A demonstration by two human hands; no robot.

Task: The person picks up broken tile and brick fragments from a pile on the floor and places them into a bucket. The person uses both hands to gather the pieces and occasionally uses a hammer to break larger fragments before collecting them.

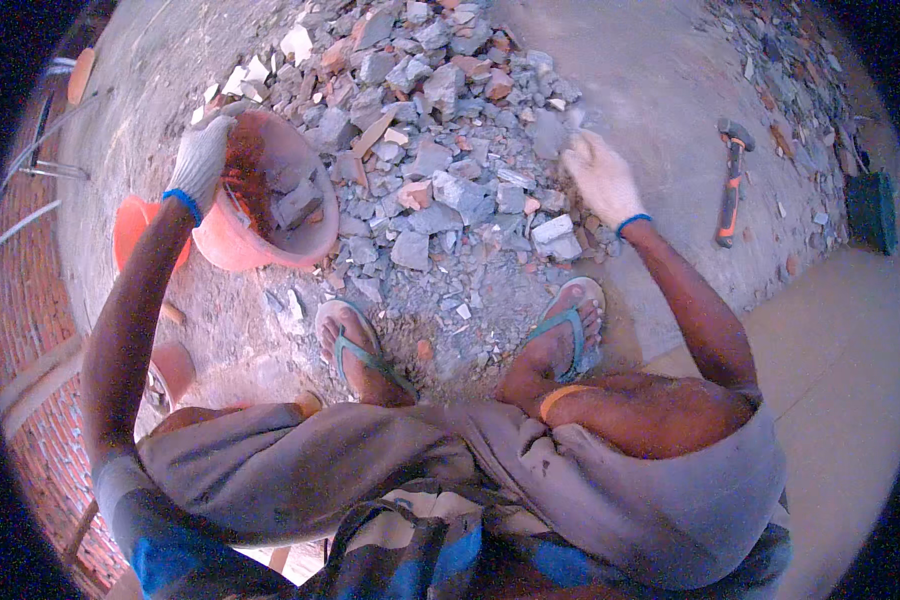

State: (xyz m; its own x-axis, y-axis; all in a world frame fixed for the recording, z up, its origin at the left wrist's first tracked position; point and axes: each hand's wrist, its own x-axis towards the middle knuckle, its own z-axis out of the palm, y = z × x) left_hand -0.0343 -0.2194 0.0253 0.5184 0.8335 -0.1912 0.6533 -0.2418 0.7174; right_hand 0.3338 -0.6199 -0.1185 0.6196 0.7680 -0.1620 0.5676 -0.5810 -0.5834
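Note:
My left hand (204, 158), in a white knit glove with a blue cuff, is closed on the rim of an orange plastic tub (255, 245). The tub leans toward the rubble pile (440, 160), and a few grey chunks (295, 203) lie inside it. At the pile's right side is my right hand (602, 182), gloved the same way. Its fingers are bent against a flat grey chunk of rubble (548, 134), slightly blurred, which they appear to grip. Broken concrete and reddish brick pieces fill the space between both hands.
A hammer (732, 185) with a black and orange handle lies on the concrete at right. Behind it are more rubble (785, 110) and a dark green container (872, 212). Another orange tub (135, 225) stands at left, near a brick wall (30, 300). My sandalled feet flank the pile's near edge.

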